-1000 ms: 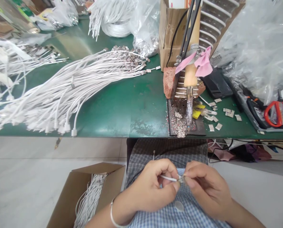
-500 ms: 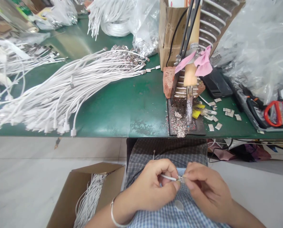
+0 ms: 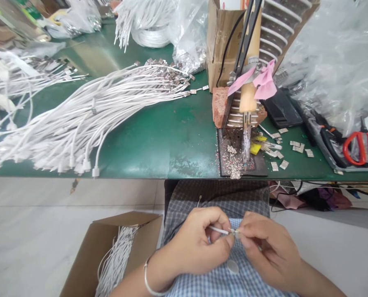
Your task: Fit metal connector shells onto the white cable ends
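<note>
Over my lap, my left hand (image 3: 202, 241) pinches a white cable (image 3: 218, 229) near its end. The cable runs through the curled fingers, and a small tip shows beyond the knuckles. My right hand (image 3: 272, 247) meets it fingertip to fingertip, its thumb and forefinger closed on a small metal connector (image 3: 234, 232) at the cable's end. Fingertips partly cover the connector, so its details are hard to make out. On the bench above the hands, a soldering iron (image 3: 246, 136) with a wooden handle hangs tip down in its stand.
A bundle of white cables (image 3: 109, 99) lies across the green bench (image 3: 146, 144) on the left. Loose metal connector shells (image 3: 296, 145), red-handled scissors (image 3: 357, 148) and a dark phone (image 3: 284, 111) are on the right. An open carton (image 3: 85, 247) of cables stands at lower left.
Both hands stay almost in place. The fingertips have shifted very slightly around the connector, and the cable's end tilts a little differently.
</note>
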### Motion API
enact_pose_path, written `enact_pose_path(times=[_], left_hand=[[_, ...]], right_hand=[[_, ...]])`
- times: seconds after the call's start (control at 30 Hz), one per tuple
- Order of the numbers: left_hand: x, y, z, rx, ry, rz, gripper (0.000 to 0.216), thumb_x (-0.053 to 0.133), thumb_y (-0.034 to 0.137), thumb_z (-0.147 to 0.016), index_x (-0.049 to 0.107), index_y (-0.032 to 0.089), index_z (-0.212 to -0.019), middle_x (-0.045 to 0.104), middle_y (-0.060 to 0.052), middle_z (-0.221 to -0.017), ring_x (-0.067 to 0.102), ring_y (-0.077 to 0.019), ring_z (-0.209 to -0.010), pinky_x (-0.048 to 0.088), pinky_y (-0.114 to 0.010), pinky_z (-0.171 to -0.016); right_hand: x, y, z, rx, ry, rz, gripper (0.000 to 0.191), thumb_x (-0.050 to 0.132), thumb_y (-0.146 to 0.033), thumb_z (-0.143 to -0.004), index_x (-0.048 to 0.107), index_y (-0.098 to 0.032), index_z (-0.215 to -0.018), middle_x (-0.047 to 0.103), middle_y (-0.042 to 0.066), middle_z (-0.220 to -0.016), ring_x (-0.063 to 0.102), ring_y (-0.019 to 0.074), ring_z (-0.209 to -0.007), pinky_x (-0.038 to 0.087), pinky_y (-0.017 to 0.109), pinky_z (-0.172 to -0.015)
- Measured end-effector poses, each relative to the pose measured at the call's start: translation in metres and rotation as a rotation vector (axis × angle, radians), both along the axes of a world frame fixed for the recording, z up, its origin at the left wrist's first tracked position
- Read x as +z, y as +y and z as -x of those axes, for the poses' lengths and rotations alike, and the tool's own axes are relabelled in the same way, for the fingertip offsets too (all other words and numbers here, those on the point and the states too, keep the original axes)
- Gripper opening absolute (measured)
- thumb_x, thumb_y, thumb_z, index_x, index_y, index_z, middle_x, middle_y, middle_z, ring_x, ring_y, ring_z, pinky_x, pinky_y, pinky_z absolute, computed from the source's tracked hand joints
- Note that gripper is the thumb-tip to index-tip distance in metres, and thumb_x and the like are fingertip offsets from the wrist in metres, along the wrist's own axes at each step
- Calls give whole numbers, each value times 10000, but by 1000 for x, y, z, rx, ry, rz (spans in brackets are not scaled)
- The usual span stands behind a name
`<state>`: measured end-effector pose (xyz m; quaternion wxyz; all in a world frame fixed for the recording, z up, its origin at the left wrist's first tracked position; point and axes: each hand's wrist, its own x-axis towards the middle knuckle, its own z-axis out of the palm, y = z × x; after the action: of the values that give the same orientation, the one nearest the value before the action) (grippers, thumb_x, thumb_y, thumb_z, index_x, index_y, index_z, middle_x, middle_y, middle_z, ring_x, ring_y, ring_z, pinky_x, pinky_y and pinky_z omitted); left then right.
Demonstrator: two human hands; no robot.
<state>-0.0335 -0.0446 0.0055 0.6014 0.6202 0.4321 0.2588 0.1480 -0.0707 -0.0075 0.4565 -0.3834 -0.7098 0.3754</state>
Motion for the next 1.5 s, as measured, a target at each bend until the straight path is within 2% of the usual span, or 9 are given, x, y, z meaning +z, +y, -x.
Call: enact_pose_path(times=[0.27,0.53,0.7,0.93,1.13,1.27,1.37,1.5], left_hand=[[-2,-1,-2,-1,18,-63,123,487,57,-616,457,176,-629,330,86,-483,301,-54,-445,249,-166,-434],[-6,0,-4,21,-1,-1,108,432,75,-563,426,180,-588,319,75,-492,295,-68,-469,222,-189,-446],[-5,-1,-4,3,-13,19,109,458,73,-600,453,180,-625,339,76,-499,303,-68,-464,239,-188,-443],[7,3,2,12,-76,-59,84,534,101,-707,574,150,-763,532,30,-608,449,-82,-526,388,-186,-516],[4,3,24,-32,68,-257,58,589,146,-869,644,161,-883,648,-16,-731,540,-100,-615,438,-203,-584],[14,0,52,-43,199,-400,119,554,90,-896,624,182,-925,659,-12,-754,583,-106,-652,449,-214,-615],[29,-11,80,57,407,-469,141,535,75,-903,608,195,-914,635,5,-716,564,-107,-617,429,-221,-587],[38,-33,109,185,610,-488,140,510,95,-922,600,202,-914,635,6,-704,542,-115,-579,417,-235,-563]], right_hand=[[-2,-3,0,18,-90,-36,338,514,-37,-812,533,-273,-1053,615,11,-695,582,166,-587,492,315,-560],[-6,-5,4,12,-48,-27,286,519,-56,-819,555,-251,-1025,605,7,-693,568,154,-585,466,284,-535],[-7,-6,2,-3,70,153,186,523,-100,-883,558,-261,-967,570,-18,-671,516,127,-544,420,243,-501],[-7,-5,0,-109,339,358,68,558,-217,-937,611,-242,-903,571,-11,-699,536,112,-565,452,199,-498],[-9,-4,-3,-163,434,410,77,599,-240,-929,637,-230,-862,601,-9,-677,564,100,-563,490,180,-524],[-13,-4,-1,-108,391,460,65,618,-259,-919,671,-232,-894,636,4,-676,622,116,-572,533,194,-536],[-18,-8,4,-25,331,526,114,640,-316,-904,691,-243,-976,664,12,-685,651,134,-584,561,211,-550],[-21,-16,13,-132,230,683,251,705,-473,-823,701,-222,-827,659,27,-695,645,151,-584,573,231,-556]])
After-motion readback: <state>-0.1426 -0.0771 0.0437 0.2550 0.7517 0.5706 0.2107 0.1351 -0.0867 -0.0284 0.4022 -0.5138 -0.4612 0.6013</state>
